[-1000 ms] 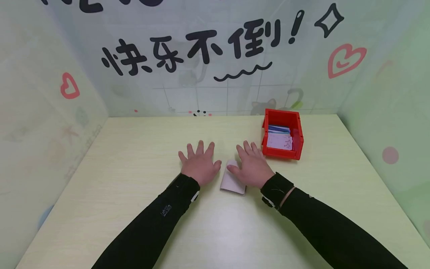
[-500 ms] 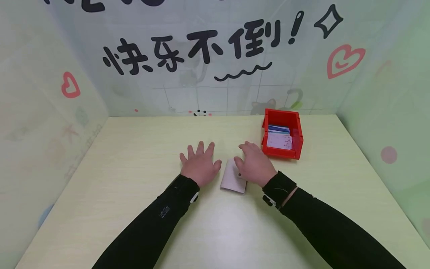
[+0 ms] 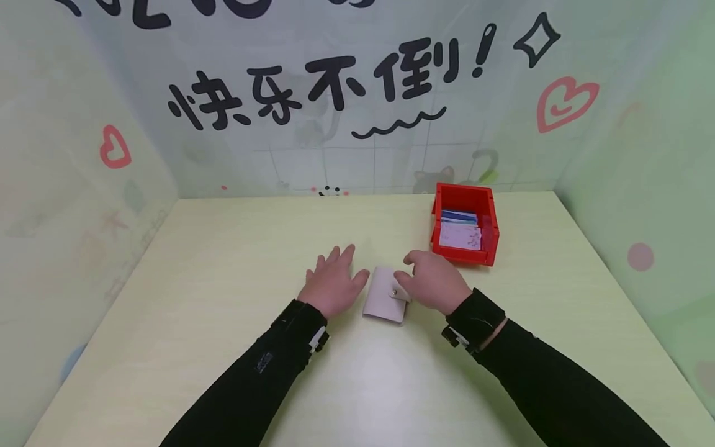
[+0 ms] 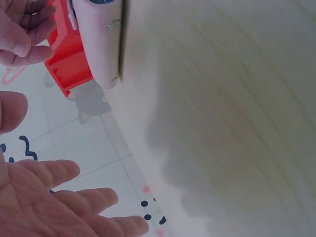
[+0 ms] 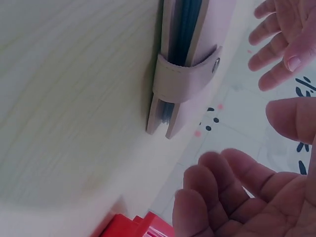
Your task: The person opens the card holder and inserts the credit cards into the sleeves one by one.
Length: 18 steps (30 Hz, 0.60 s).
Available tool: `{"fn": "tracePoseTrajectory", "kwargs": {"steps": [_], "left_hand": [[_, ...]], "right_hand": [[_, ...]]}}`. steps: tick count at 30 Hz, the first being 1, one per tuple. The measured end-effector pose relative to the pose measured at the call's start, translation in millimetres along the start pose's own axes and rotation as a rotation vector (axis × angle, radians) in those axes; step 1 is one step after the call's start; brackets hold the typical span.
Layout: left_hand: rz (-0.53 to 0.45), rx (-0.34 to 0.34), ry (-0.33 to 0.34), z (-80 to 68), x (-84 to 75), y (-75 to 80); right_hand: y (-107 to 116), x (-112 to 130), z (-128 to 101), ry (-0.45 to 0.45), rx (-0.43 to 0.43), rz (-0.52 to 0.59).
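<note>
Middle of the surface (image 3: 251, 248), short of its far edge: pale pink card holder (image 3: 382, 301) lies flat between my left hand (image 3: 331, 284) and right hand (image 3: 437, 282), touching neither.
Strap (image 5: 178, 83): wrapped across the open side, likely to keep the blue leaves (image 5: 187, 29) in.
Left hand: fingers spread, holding nothing.
Right hand: fingers loosely bent, nothing pinched.
Red bin (image 3: 460, 255): toward the far right corner, cards (image 3: 460, 235) inside; probably set back for room.

The head view is bright, with pale glare on the tabletop (image 3: 357, 379); wrist views are dimmer, softly shadowed.
</note>
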<state>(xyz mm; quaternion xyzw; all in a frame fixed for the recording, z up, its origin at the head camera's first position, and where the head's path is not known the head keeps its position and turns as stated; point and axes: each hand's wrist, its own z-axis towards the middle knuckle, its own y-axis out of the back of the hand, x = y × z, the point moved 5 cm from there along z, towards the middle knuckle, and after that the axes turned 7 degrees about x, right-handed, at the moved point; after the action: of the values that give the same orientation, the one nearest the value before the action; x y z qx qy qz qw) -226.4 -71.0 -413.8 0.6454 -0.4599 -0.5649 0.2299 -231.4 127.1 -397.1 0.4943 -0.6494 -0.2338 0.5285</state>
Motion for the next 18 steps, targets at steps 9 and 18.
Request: {"fn": "tracePoseTrajectory", "kwargs": {"steps": [9, 18], "left_hand": [[-0.21, 0.011, -0.037, -9.3, -7.3, -9.2], [-0.268, 0.048, -0.082, -17.1, -14.9, -22.9]], "right_hand": [[-3, -3, -10, -0.005, 0.08, -0.014], [-10, 0, -9, 0.002, 0.087, -0.059]]}}
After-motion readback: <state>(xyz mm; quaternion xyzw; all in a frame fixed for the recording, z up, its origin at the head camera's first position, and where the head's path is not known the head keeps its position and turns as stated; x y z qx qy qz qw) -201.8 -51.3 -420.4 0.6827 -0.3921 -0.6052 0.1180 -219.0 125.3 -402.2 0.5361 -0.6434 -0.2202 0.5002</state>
